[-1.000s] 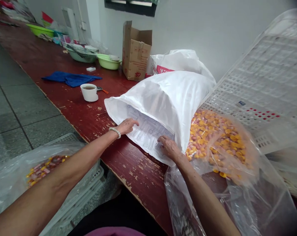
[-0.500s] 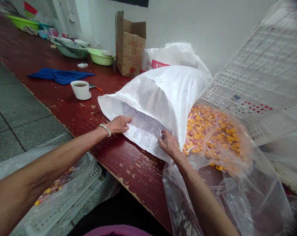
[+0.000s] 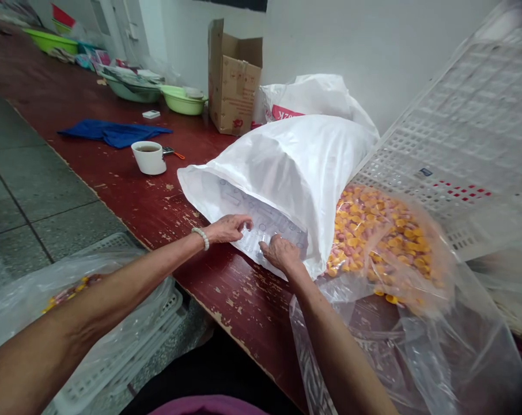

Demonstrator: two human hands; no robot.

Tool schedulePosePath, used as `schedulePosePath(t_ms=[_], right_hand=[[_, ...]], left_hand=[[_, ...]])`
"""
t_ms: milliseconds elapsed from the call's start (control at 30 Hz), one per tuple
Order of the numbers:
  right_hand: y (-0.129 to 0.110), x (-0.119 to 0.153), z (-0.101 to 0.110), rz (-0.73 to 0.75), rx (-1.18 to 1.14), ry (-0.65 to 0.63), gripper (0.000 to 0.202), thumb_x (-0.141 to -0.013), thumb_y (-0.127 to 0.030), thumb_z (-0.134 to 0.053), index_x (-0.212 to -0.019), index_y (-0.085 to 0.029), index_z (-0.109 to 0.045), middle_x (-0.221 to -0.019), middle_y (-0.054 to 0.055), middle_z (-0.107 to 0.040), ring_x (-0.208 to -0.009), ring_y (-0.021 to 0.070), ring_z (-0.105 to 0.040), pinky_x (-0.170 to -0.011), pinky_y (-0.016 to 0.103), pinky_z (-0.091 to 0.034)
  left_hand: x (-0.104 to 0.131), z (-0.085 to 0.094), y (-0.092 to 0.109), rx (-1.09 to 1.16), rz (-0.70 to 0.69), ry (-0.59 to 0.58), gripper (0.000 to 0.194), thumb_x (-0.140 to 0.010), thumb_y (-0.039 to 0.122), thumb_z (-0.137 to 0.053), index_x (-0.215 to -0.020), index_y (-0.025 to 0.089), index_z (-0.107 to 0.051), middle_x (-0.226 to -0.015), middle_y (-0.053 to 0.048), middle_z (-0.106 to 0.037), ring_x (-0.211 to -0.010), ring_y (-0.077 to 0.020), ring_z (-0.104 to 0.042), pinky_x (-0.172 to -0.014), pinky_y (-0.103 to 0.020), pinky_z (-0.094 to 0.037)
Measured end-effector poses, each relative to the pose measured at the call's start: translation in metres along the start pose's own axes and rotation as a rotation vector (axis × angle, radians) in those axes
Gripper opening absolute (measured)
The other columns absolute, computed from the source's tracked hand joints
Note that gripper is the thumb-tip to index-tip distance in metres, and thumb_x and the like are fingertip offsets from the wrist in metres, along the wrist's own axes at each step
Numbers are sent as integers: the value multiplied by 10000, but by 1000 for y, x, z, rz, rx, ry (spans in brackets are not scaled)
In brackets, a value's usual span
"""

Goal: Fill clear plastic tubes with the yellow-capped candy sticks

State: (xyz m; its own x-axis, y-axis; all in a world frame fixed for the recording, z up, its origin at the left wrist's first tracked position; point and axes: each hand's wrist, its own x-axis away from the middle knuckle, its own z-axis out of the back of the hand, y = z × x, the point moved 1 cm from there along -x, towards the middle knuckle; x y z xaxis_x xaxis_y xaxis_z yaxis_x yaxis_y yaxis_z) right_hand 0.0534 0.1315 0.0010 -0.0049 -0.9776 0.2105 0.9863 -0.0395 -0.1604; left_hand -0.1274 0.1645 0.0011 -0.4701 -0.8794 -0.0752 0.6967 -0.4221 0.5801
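Observation:
A white woven sack (image 3: 313,155) lies on the table with its mouth towards me, and many small clear plastic tubes (image 3: 253,237) lie inside its opening. Both my hands are at that mouth, close together. My left hand (image 3: 229,228), with a beaded bracelet at its wrist, has its fingers curled around a clear tube at the sack's lower lip. Just to the right, my right hand (image 3: 282,252) is closed, thumb and fingers pinching a clear tube. Its palm side is hidden from view.
Right of the sack, a clear bag (image 3: 386,236) holds yellow and pink caps, under a tilted white plastic basket (image 3: 455,132). A cup of dark drink (image 3: 149,160), blue cloth (image 3: 114,132), carton (image 3: 235,86) and green basin (image 3: 183,101) stand left. Below are stacked crates (image 3: 114,363).
My left hand has moved right and slightly down, its fingers now curled. My right hand has shifted left and down within the sack's mouth. The hands are closer together.

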Motion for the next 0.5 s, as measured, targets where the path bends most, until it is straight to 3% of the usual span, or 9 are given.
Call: schedulePosePath(t_ms=[100,300,433,500], right_hand=[[1,-6,4,1,-45,-50,439,-783,-441,-448,-1023,-118,-621,-1056,201,-657,-994,335,-618,-784,416,-456],[-3,-15,4,-29,-207,-50,297,-655,-383,-595,-834,-155,-662,-945,170,-683,-940,333,-626,-733,393,-450],[4,-17,1,3,-447,-2,142,-551,-218,-645,-679,-158,-628,-765,109,-666,-856,296,-618,-693,349,-433],[10,-14,0,70,-637,28,120,-577,-208,-613,-686,-158,-618,-688,58,-632,-779,240,-605,-656,311,-426]], left_hand=[[-1,-13,9,-206,-173,-39,399,-640,48,-493,-965,229,-638,-679,-7,-549,-694,-172,-511,-662,-265,-367],[-11,-29,14,-551,-325,44,246,-745,63,-481,-815,213,-663,-784,-101,-577,-830,-247,-518,-725,-352,-359],[-8,-27,14,-565,-340,87,224,-757,72,-480,-887,183,-624,-859,-101,-560,-830,-227,-513,-735,-351,-368],[0,-25,16,-474,-294,152,181,-745,119,-522,-904,155,-598,-935,-109,-551,-881,-236,-504,-773,-361,-380]])
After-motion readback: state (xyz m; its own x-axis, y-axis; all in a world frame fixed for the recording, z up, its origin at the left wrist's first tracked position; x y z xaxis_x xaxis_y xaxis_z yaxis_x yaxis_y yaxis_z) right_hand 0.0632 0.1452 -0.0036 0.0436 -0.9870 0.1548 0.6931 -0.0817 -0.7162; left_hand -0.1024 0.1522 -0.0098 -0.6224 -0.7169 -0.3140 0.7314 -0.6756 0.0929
